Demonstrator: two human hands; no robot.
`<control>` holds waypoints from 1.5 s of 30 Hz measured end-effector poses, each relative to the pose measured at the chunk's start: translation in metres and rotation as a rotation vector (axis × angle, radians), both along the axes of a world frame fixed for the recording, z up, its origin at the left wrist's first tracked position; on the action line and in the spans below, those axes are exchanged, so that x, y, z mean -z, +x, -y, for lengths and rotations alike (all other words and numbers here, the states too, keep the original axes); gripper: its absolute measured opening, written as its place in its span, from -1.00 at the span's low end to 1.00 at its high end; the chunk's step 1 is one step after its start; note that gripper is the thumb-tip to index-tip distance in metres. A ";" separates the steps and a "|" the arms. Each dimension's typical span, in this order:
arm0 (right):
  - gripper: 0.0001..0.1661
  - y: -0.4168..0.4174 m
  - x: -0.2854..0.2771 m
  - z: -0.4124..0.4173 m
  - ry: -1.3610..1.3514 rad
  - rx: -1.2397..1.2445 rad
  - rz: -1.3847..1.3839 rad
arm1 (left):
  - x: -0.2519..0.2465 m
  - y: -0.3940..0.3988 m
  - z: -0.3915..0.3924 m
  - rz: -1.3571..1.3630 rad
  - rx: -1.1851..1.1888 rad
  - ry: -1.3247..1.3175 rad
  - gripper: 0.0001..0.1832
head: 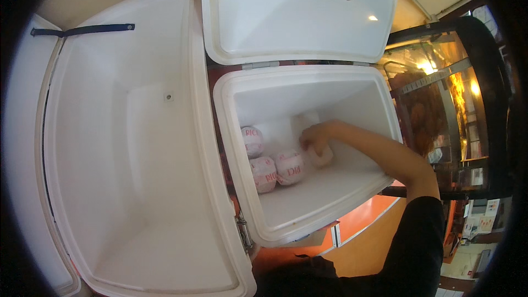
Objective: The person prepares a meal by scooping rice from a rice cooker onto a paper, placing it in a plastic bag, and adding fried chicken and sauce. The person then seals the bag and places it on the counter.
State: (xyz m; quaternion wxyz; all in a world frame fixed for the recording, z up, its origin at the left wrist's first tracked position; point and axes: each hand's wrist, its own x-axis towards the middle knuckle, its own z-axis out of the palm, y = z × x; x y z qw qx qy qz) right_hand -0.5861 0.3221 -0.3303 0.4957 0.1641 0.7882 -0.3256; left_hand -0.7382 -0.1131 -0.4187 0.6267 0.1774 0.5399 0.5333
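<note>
My right hand [317, 138] reaches down into a white insulated cooler box [270, 231], from the right side. Its fingers are bent and touch a pale round bundle [323, 159]; whether they grip it is blurred. Behind the hand another pale object [309, 118] lies partly hidden. Several round paper-wrapped bundles with red print rest at the box's left end: one at the back [252, 140], one in front of it [264, 174], and one to the right [290, 168]. My left hand is out of view.
The cooler's raised lid [288, 20] stands behind it. A larger white cooler [165, 198], also open, is at the left with a dark strap [99, 29]. At the right is a lit glass-fronted cabinet [429, 107]. A metal latch [243, 231] sits between the coolers.
</note>
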 end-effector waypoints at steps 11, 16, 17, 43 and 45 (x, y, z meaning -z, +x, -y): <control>-0.45 -0.030 -0.125 0.013 0.162 -0.085 -0.138 | -0.001 0.028 0.018 -0.166 0.034 0.102 -0.49; -0.77 -0.056 -0.278 0.157 0.344 0.389 -0.862 | -0.042 0.018 0.029 -0.610 -0.011 0.055 -0.55; -0.78 -0.058 -0.304 0.192 0.394 0.362 -0.918 | -0.071 0.009 0.029 -0.645 -0.121 0.045 -0.56; -0.69 -0.454 -0.243 0.623 -0.307 -0.255 -1.074 | -0.367 -0.552 0.286 -2.189 -0.685 0.328 -0.47; -0.68 -0.488 -0.247 0.632 -0.240 -0.322 -1.056 | -0.374 -0.568 0.281 -2.276 -0.754 0.399 -0.51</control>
